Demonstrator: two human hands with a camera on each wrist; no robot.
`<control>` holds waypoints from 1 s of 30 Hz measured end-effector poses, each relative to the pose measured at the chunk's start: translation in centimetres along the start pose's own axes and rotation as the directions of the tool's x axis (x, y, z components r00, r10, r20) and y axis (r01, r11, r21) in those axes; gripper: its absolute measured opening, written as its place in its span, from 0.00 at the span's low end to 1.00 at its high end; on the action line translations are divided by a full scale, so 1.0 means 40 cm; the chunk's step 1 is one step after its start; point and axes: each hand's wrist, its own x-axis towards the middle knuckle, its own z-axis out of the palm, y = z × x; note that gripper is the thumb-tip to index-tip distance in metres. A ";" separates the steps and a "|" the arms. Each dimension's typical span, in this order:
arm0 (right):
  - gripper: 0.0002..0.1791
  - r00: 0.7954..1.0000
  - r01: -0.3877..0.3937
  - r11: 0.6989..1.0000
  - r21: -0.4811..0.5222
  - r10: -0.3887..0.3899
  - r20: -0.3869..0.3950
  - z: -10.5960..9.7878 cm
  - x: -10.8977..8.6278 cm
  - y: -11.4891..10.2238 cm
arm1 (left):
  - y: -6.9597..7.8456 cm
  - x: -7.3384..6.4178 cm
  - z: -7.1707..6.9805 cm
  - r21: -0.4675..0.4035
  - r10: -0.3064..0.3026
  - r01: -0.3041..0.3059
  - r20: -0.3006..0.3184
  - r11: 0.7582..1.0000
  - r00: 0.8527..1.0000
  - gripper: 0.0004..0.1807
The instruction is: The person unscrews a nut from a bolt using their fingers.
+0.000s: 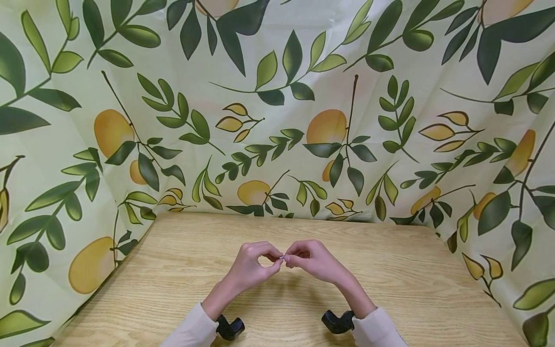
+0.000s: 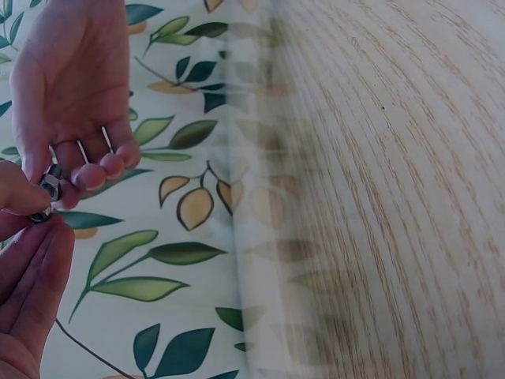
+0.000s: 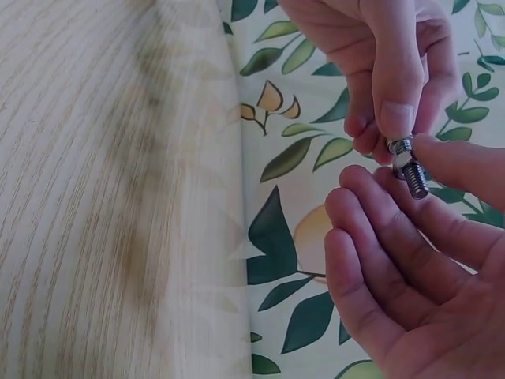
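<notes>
Above the table (image 1: 173, 284), well clear of its surface, a small metal bolt (image 3: 417, 188) sits between the fingertips of both hands, a nut (image 3: 404, 159) part-way along it and bare thread showing beyond. The left hand (image 1: 255, 262) has thumb and finger brought together on one end of the bolt, an open ring showing behind the pinch. The right hand (image 1: 318, 262) meets it from the other side, thumb and forefinger closed on the bolt about the nut, while its other fingers lie loosely extended underneath.

By its look the bolt should be light, hard and quite rigid; a firm pinch is unlikely to harm it. Its smooth metal could slip from dry or oily fingertips, and being so small it would be easy to drop. The nut's flat sides look the best place to take hold for turning, with the other hand steadying the far end. Bare thread seems a poorer hold: it is narrow, and its ridges may feel rough against the skin.
</notes>
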 end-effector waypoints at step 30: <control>0.10 0.999 0.015 1.000 0.019 -0.016 0.031 -0.002 -0.002 0.001 | 0.003 -0.001 0.000 0.007 -0.008 0.008 -0.014 1.000 1.000 0.08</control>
